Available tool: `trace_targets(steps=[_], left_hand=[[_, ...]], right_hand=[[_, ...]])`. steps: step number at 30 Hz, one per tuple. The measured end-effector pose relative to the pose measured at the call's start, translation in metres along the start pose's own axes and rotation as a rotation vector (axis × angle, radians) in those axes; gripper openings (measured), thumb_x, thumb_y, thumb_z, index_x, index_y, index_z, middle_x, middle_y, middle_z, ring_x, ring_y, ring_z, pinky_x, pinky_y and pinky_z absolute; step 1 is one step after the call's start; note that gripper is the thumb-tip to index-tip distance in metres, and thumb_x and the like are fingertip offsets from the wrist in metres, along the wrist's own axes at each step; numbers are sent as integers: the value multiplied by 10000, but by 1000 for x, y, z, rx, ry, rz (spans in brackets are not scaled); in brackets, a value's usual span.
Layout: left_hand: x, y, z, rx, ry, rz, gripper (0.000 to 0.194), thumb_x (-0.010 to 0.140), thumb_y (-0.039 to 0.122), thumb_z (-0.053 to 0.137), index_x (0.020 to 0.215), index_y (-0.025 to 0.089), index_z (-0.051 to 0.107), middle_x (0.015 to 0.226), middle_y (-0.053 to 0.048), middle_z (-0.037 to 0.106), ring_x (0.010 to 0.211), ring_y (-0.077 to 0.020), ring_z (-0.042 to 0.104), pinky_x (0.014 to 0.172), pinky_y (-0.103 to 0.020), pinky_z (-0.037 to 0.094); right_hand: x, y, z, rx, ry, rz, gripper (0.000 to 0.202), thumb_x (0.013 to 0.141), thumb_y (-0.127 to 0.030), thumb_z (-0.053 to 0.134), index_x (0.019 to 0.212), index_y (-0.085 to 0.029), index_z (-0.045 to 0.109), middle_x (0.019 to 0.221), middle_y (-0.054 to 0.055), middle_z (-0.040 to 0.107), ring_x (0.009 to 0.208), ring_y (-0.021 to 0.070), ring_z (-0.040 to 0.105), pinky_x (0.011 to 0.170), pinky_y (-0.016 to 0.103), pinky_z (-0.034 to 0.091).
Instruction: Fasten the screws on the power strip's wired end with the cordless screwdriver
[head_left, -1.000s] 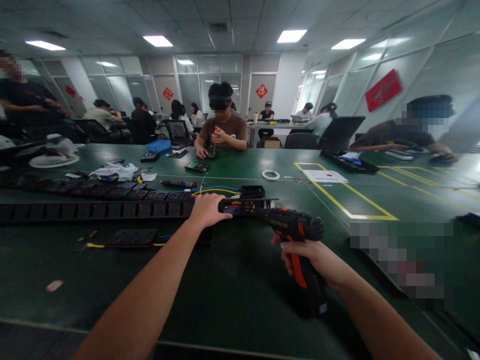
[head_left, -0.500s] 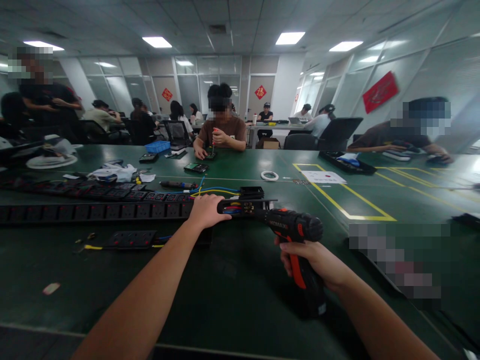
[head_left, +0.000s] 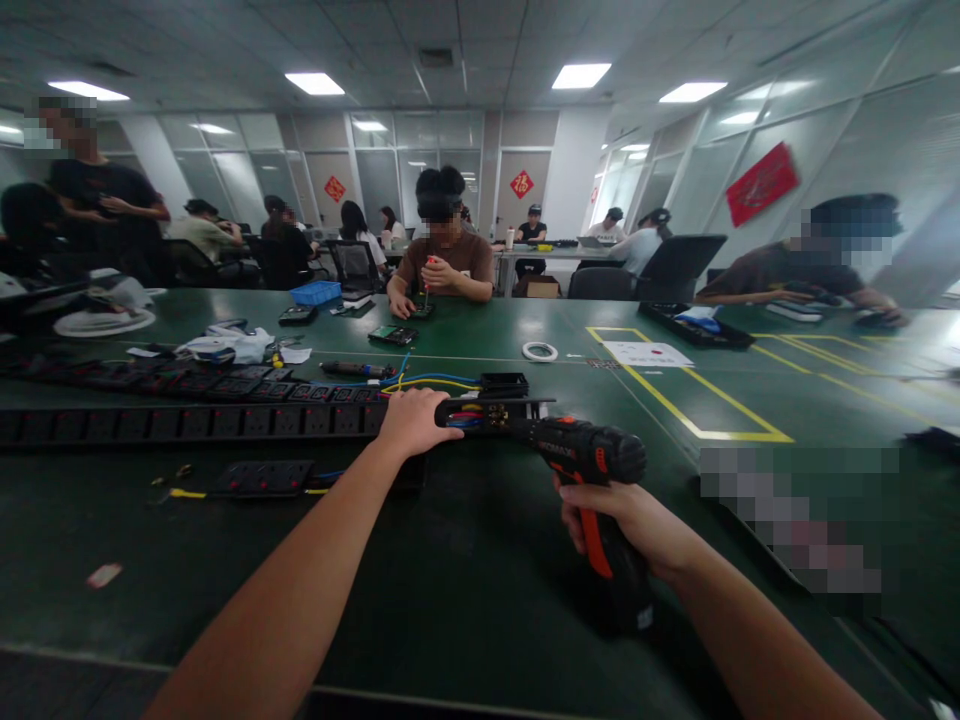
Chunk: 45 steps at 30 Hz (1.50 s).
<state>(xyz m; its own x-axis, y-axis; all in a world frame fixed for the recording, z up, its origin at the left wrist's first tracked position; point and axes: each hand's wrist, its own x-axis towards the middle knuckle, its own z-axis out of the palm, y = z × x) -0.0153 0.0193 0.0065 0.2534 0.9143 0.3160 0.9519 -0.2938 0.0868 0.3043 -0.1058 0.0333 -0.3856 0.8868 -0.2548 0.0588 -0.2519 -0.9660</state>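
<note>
A long black power strip (head_left: 225, 424) with a row of sockets runs in from the left. My left hand (head_left: 416, 422) is closed around it near its right end, where coloured wires show in an opening. A black and orange cordless drill (head_left: 592, 450) is in my right hand (head_left: 630, 520), its fingers wrapped round the handle. The drill's nose points left at the open end of the strip; whether the bit touches anything there is too dark to tell. Just behind that end lies a small black box-shaped part (head_left: 504, 384) beside blue and yellow wires (head_left: 442, 380).
Behind the strip lie a second socket strip (head_left: 247, 384), a black pen-like screwdriver (head_left: 352, 369) and a white ring of tape (head_left: 539, 351). A short socket block (head_left: 266, 478) is nearer me. Across the green table (head_left: 480, 620) a person (head_left: 446, 260) handles a red-handled screwdriver.
Almost nothing differs. Both hands, the drill and the strip keep their places; the standing person at the far left has shifted slightly.
</note>
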Motion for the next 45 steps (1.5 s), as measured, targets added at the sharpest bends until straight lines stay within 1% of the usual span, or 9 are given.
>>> trace_targets(steps=[6,12,22,29,32,45], left_hand=[[0,0,-1,3,-6,3,706,769,795,665,1266,294,675,1260,-85,708,1171,-356,625,968,-464,432],[0,2,-2,2,-20,-5,702,775,790,662,1276,298,669,1290,-86,700,1183,-347,617,986,-456,425],[0,2,-3,-11,-31,-14,719,767,801,659,1281,299,668,1280,-95,699,1185,-365,614,986,-472,419],[-1,3,-3,0,-14,2,697,774,794,661,1259,294,677,1277,-89,701,1169,-352,621,977,-467,430],[0,2,-2,-1,-10,1,708,769,801,661,1265,297,674,1273,-88,703,1163,-351,625,973,-464,431],[0,0,0,8,-8,-6,716,766,795,669,1289,305,660,1305,-82,698,1187,-347,618,984,-451,425]], right_hand=[[1,1,-2,-9,7,-12,341,777,-426,796,929,-178,617,661,1,673,583,183,638,569,302,522],[-1,-1,0,-16,13,-12,347,773,-433,799,925,-175,623,651,0,668,580,186,632,575,312,520],[-2,-3,2,-26,18,-17,342,763,-433,794,921,-184,620,638,-3,665,571,186,627,570,307,509],[-2,-2,1,-31,23,-21,341,761,-436,791,917,-186,620,635,-3,664,568,187,626,573,306,503],[-2,-3,1,-35,9,-33,339,765,-440,793,914,-189,619,629,-3,661,566,191,622,574,311,502],[-3,-4,2,-28,27,-14,342,755,-444,810,900,-188,637,639,0,656,584,195,623,592,325,509]])
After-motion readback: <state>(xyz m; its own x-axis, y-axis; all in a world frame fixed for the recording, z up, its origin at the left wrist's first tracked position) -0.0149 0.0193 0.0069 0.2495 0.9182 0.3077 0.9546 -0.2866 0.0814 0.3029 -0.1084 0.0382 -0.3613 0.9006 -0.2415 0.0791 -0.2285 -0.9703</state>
